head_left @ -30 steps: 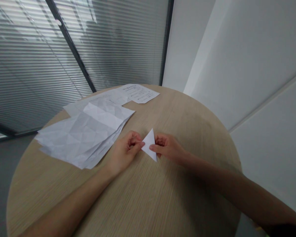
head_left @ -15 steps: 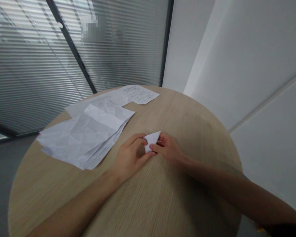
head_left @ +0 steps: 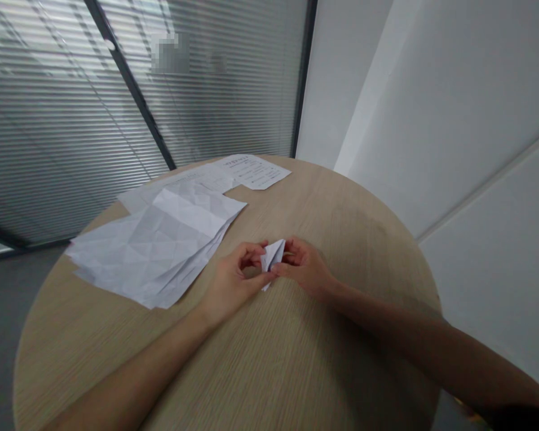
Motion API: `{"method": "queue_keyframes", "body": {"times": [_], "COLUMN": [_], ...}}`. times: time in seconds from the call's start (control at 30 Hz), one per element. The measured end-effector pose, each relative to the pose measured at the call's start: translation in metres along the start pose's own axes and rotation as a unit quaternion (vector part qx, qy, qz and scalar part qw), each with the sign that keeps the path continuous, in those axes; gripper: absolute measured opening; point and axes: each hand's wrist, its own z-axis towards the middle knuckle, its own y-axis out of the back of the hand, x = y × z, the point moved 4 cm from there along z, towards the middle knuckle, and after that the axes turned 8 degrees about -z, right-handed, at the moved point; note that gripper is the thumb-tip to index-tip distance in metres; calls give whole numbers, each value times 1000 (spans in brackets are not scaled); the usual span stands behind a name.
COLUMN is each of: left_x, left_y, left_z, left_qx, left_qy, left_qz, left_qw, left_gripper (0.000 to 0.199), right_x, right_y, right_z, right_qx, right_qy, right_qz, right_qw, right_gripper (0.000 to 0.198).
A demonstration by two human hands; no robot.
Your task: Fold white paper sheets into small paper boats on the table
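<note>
Between my two hands is a small piece of folded white paper point(head_left: 273, 254), with layered flaps and a pointed lower tip. My left hand point(head_left: 236, 272) grips its left side, thumb at the near edge and fingers curled behind. On the other side, my right hand point(head_left: 308, 266) pinches the right edge between thumb and fingers. Parts of the paper are hidden by the fingertips. Both hands are just above the middle of the round wooden table point(head_left: 233, 371).
Left of my hands lies a stack of creased white sheets point(head_left: 161, 239). Behind it, printed sheets point(head_left: 260, 172) lie near the table's far edge. A glass partition with blinds point(head_left: 233, 102) stands beyond, and a white wall point(head_left: 467, 131) is on the right.
The folded paper has turned between my hands and now shows open flaps and a tip pointing down. My left fingers have curled in more; the sheets have stayed put.
</note>
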Motion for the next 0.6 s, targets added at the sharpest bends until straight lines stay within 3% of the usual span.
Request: {"method": "queue_keyframes", "body": {"times": [0.17,0.27,0.43,0.6], "left_x": [0,-2,-6,0], "left_y": [7,8,10,9], "left_z": [2,2,1,-1], "left_qx": [-30,-10,10,28], "left_qy": [9,20,4,25], "left_qz": [-29,-11,-20,-32], "left_qw": [999,1000,1000,999], "left_gripper": [27,28,20,17], "right_x": [-2,-1,2,7], "right_y": [7,10,10,10], "right_z": [1,2,-1,-6], "right_qx": [-48,-65,-34,-35], "right_qy": [27,43,69,150], "right_qz": [-18,-17,-44,-112], "right_qw": [998,997,996,982], "right_gripper": [27,21,12,15]}}
